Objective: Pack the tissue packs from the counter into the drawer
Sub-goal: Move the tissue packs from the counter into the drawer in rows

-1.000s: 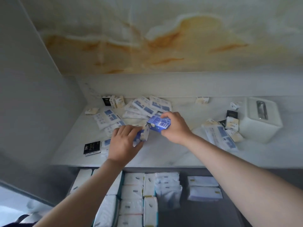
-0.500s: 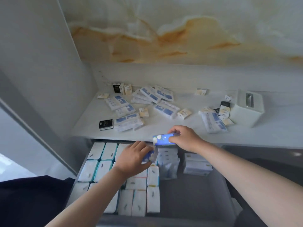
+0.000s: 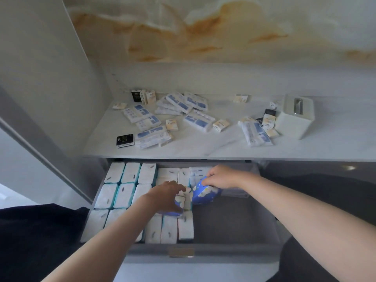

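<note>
Blue tissue pack (image 3: 205, 194): pinched by right hand (image 3: 221, 178), low over the open drawer (image 3: 234, 224). Second blue pack (image 3: 178, 203): gripped by left hand (image 3: 165, 197), above rows of white packs (image 3: 122, 195). Loose packs (image 3: 198, 120): scattered on tabletop (image 3: 203, 148).

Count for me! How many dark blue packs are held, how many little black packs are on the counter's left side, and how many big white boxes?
Dark blue packs held: 2, left dark blue pack, right dark blue pack
Black packs, left side: 2, back black pack, front black pack
White tissue box: 1
Total: 5
</note>
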A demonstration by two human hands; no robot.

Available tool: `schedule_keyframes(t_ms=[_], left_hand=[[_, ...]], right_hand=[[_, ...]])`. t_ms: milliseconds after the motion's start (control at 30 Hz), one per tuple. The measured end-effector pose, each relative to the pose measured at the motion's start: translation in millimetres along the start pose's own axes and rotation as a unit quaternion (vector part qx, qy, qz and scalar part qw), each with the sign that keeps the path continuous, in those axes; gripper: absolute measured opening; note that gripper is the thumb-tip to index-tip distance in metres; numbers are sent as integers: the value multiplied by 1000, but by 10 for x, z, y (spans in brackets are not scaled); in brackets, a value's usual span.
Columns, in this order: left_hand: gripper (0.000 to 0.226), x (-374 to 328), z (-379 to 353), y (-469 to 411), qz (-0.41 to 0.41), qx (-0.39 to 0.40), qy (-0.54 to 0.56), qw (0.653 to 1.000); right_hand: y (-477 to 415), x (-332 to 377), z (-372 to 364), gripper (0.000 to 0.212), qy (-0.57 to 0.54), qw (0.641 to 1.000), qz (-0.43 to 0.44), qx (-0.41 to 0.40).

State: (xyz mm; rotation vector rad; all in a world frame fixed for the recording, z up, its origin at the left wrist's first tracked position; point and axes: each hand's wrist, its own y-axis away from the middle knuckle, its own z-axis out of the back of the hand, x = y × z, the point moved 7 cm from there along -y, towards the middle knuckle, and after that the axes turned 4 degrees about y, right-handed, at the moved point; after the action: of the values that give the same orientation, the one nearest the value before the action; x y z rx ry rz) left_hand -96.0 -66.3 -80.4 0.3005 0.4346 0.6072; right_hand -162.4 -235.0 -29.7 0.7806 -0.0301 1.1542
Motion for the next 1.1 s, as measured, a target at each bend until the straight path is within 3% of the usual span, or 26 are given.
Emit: schedule_keyframes(t_ms=[200,267,333,400,467,567,633,800,900,1000,1100], left_hand=[[51,-170,25,-50,-2,-37,137,990],[57,-248,-8,-77,-3,-30,191,981],[61,-335,-59,-115,-1,-3,235,972],[53,-403,-88,-155,2,3,249,969],[49,-444,-111,-180,8,0,250,968],[47,-513,-236,-197,-10,17,217,976],[48,-573,-349,-195,-31,21,182,983],[43,-725,-523,-188,-127,41,-9,991],[38,-618,-446,-225,-127,27,-4,992],[52,-471,-252,-230,-119,-3,-34,992],[78,-202,-233,-218,-66,43,-97,992]], right_hand=[[-4,-126,-148,35,13,994,-54,90],[5,-198,-196,28,-20,990,-72,122],[-3,-264,-240,36,-72,985,-74,139],[-2,-324,-280,42,-131,978,-77,140],[5,-339,-318,32,-128,981,-47,137],[83,-295,-406,18,-3,990,24,140],[116,-276,-530,19,67,986,56,142],[100,-339,-997,23,137,973,72,173],[75,-417,-1269,33,158,969,55,184],[28,-528,-1536,47,163,966,25,197],[-20,-573,-1721,49,158,966,9,206]])
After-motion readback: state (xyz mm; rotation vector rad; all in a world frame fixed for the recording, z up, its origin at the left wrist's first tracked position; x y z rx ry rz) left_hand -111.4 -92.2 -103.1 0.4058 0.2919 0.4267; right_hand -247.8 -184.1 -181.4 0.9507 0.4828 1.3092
